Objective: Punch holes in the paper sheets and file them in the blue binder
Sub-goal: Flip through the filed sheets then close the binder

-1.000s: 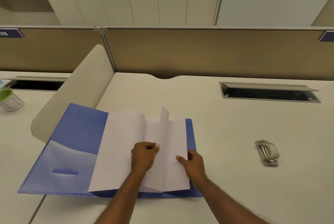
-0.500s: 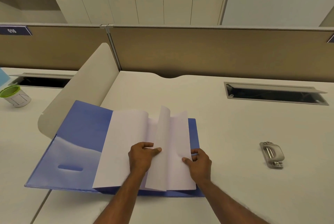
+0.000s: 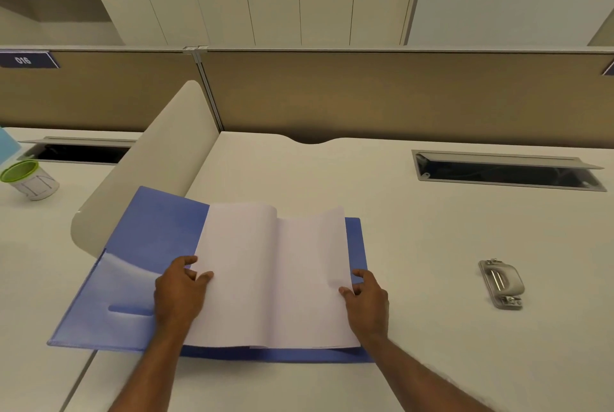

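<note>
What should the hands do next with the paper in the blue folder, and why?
Probably lower the curled white top sheet flat onto the right pile. The right hand pinches its lifted edge, while the left hand holds the white paper sheets on the left side of the open blue plastic binder. The grey metal hole punch lies apart on the desk.

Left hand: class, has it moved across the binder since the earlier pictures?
Yes. Judged against the blue binder, the left hand has slid leftward, from the middle fold of the paper sheets to their left edge.
</note>
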Demonstrator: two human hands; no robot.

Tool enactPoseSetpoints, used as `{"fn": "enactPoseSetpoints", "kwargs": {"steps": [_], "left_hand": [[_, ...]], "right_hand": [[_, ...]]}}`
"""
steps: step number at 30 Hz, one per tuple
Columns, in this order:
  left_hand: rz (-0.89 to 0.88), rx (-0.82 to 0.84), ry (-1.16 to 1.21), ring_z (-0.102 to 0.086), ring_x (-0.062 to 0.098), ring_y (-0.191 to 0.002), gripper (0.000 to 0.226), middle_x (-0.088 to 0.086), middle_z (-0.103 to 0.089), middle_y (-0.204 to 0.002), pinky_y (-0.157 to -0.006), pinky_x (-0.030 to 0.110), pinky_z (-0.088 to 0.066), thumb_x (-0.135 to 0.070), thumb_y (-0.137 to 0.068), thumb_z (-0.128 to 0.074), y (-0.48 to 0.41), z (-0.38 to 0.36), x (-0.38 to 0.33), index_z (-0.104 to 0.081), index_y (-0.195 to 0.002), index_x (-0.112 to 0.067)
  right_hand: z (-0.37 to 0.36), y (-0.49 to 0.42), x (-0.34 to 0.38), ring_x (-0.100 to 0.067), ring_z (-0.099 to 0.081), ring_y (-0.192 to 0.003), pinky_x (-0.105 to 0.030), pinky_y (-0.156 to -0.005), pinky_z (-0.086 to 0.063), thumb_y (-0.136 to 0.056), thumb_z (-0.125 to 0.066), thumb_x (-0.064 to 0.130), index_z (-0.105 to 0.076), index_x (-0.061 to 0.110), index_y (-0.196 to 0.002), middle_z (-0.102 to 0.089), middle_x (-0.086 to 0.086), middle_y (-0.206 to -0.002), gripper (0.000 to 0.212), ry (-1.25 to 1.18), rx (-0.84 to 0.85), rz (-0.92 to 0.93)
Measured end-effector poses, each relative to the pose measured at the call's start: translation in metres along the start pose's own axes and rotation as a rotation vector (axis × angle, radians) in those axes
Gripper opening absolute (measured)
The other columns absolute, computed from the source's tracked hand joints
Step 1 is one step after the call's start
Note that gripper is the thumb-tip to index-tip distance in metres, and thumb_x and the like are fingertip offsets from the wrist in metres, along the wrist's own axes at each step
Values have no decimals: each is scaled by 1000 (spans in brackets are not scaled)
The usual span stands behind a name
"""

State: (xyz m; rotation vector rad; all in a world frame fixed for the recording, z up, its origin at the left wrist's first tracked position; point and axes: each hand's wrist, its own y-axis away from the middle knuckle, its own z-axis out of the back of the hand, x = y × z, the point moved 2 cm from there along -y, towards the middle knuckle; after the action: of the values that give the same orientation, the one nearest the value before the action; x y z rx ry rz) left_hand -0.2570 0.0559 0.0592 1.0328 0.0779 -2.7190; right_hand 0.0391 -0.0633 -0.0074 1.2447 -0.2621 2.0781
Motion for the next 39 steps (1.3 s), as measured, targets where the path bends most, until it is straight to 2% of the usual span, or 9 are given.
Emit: {"fn": "enactPoseSetpoints", "kwargs": {"steps": [6,11,14,17,19,26,30,34,39], "left_hand": [[-50,-8,-169,-63,40,-100,46,23,-65,-112,-86,50,-52,-14,-85,-69,-6,-5,7,-50,-126,-7],[-286,-152,-194,-60,35,-96,36,14,-59,-111,-78,44,-51,-7,-76,-75,6,-22,-24,-64,-110,-10],[-379,115,18,-65,20,-81,19,2,-68,-93,-74,30,-51,-24,-80,-73,40,-65,-75,-70,-97,-15],[-256,498,81,-66,9,-78,34,-7,-71,-85,-75,26,-55,-51,-79,-68,73,-114,-105,-73,-90,-20],[-180,589,165,-66,6,-75,36,-12,-70,-79,-70,21,-54,-58,-78,-64,84,-131,-110,-73,-85,-24],[-15,586,324,-70,20,-85,31,5,-73,-94,-81,37,-60,-40,-86,-65,77,-143,-98,-72,-100,-13],[9,559,372,-69,22,-83,32,6,-73,-94,-78,34,-60,-38,-87,-64,78,-145,-92,-71,-102,-11],[31,504,358,-68,25,-75,28,10,-71,-81,-75,36,-61,-32,-91,-60,80,-144,-87,-72,-88,-7],[-62,319,232,-60,13,-60,27,1,-64,-64,-65,27,-56,-26,-92,-60,75,-126,-84,-68,-71,-11]], "right_hand": [[0,-1,-3,-17,-62,-76,-26,-79,-51,-84,-72,16,-62,10,-116,-73,-8,-93,34,28,-1,-4],[1,2,0,-23,-67,-93,-32,-88,-54,-88,-67,16,-61,12,-119,-72,-8,-109,33,33,10,17],[1,8,6,-18,-65,-98,-28,-88,-53,-91,-61,16,-61,15,-122,-69,-2,-116,32,39,21,133],[0,13,12,-18,-64,-105,-34,-93,-54,-92,-60,21,-58,15,-127,-67,-1,-122,36,30,60,238],[-2,16,15,-15,-61,-110,-34,-98,-52,-90,-62,25,-57,16,-130,-65,1,-123,41,30,97,323],[-3,16,11,-4,-54,-123,-22,-106,-43,-89,-65,29,-54,21,-134,-59,9,-133,46,-112,232,369],[-5,15,6,-2,-62,-103,-15,-93,-51,-90,-64,23,-54,29,-125,-61,15,-119,37,-214,242,257],[-6,10,1,-3,-62,-100,-4,-82,-48,-92,-61,26,-56,16,-129,-63,6,-122,39,-209,243,187],[-5,4,-3,-13,-63,-98,-23,-89,-53,-93,-59,29,-58,18,-121,-65,3,-115,31,-177,167,91]]}}
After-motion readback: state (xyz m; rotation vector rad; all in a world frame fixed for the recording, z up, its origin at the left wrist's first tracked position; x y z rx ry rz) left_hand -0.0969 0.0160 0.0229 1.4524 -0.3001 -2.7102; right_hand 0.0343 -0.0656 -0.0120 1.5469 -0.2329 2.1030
